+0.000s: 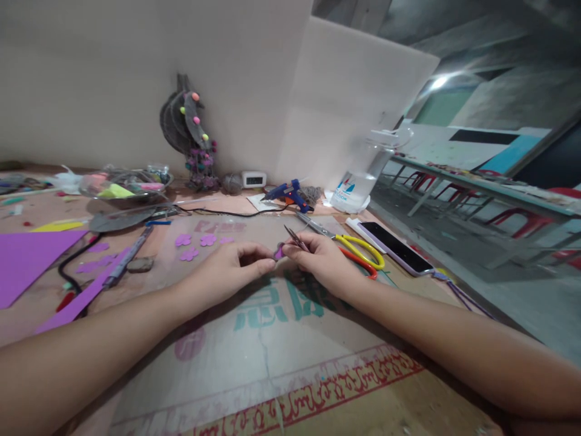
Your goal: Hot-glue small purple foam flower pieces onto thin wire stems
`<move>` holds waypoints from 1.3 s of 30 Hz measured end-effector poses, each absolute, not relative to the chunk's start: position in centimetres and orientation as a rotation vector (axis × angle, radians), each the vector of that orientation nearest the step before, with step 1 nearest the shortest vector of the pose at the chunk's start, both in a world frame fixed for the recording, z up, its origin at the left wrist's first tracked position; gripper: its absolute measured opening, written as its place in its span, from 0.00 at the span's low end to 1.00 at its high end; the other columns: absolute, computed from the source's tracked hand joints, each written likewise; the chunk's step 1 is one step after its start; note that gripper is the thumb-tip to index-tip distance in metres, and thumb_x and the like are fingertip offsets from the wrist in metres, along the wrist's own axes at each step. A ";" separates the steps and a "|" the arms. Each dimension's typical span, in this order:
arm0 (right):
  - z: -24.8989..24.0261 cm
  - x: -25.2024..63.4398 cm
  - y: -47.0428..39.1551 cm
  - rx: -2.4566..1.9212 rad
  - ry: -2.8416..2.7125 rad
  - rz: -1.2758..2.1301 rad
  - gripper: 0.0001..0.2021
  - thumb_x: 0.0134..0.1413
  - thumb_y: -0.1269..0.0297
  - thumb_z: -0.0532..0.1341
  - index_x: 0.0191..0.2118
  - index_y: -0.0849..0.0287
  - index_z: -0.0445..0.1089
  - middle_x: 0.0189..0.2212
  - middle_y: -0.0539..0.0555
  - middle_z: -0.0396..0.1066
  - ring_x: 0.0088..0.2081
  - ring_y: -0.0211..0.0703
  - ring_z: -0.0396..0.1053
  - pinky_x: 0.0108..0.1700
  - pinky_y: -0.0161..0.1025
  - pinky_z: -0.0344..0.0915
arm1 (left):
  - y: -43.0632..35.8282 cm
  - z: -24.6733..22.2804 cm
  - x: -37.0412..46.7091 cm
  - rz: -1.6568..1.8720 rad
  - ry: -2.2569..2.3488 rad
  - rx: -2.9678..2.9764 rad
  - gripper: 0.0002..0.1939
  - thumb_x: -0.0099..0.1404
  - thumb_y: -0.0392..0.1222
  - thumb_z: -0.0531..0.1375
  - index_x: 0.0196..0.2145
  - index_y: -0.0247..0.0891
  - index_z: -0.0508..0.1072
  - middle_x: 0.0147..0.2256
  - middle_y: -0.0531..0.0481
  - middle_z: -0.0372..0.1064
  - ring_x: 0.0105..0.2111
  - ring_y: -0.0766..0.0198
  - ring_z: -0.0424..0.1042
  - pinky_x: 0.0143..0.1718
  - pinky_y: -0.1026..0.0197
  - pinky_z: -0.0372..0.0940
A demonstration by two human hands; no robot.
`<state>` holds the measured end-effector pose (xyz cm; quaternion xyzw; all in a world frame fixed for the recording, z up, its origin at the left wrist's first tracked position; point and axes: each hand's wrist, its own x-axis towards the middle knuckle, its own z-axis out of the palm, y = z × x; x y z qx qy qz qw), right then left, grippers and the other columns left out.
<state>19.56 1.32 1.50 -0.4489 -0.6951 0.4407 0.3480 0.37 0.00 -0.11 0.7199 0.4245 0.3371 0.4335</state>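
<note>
My left hand (242,264) is closed in a pinch, thumb and forefinger at a small purple piece (278,251). The fingertips of my right hand (320,257) meet it from the other side. A dark, slim pointed metal tool (296,238) sticks up from my right fingers; its rear end is hidden in the hand. Just behind that hand lie scissors with a yellow handle (363,249) and an orange handle (361,262), partly covered. Beyond my left hand, several purple flower cutouts (207,240) lie flat on the clear-covered board (218,369).
A blue glue gun (293,192) rests at the back, its cord running left. On the right are a phone (394,245) and a water jug (356,175). To the left lie a purple sheet (36,260), a pen (129,257) and a filled bowl (124,188). A decorated grey ornament (181,124) stands behind.
</note>
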 end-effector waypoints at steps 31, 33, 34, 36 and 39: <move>1.6 19.6 0.9 -1.139 -1.909 0.925 0.08 0.51 0.62 0.61 0.32 0.62 0.71 0.23 0.48 0.65 0.25 0.33 0.58 0.28 0.33 0.55 | -0.4 -0.2 0.4 0.996 1.159 1.870 0.12 0.62 0.49 0.56 0.33 0.37 0.70 0.30 0.52 0.70 0.30 0.65 0.68 0.29 0.64 0.61; 1.5 19.6 0.9 -1.156 -1.925 0.912 0.08 0.51 0.62 0.61 0.31 0.62 0.71 0.23 0.48 0.64 0.25 0.33 0.58 0.27 0.33 0.55 | -0.3 -0.1 0.4 0.984 1.141 1.852 0.13 0.61 0.49 0.56 0.35 0.37 0.71 0.32 0.51 0.71 0.31 0.64 0.69 0.31 0.63 0.62; 1.4 19.6 0.9 -1.164 -1.939 0.899 0.08 0.51 0.62 0.60 0.31 0.62 0.70 0.23 0.48 0.64 0.25 0.33 0.58 0.27 0.33 0.55 | -0.3 0.0 0.4 0.972 1.122 1.838 0.13 0.61 0.49 0.57 0.38 0.38 0.72 0.34 0.50 0.72 0.33 0.63 0.70 0.33 0.63 0.63; 1.3 19.7 0.9 -1.168 -1.969 0.865 0.08 0.52 0.61 0.60 0.30 0.62 0.70 0.22 0.48 0.63 0.24 0.33 0.58 0.26 0.33 0.55 | -0.4 0.2 0.5 0.938 1.098 1.818 0.14 0.61 0.48 0.57 0.40 0.38 0.73 0.37 0.49 0.73 0.35 0.62 0.71 0.35 0.62 0.63; 1.1 19.8 1.0 -1.116 -2.002 0.797 0.09 0.52 0.60 0.59 0.33 0.61 0.69 0.25 0.49 0.65 0.26 0.35 0.62 0.28 0.33 0.59 | -0.6 0.4 0.6 0.906 1.138 1.824 0.12 0.61 0.48 0.57 0.37 0.39 0.74 0.34 0.50 0.74 0.34 0.62 0.71 0.34 0.62 0.62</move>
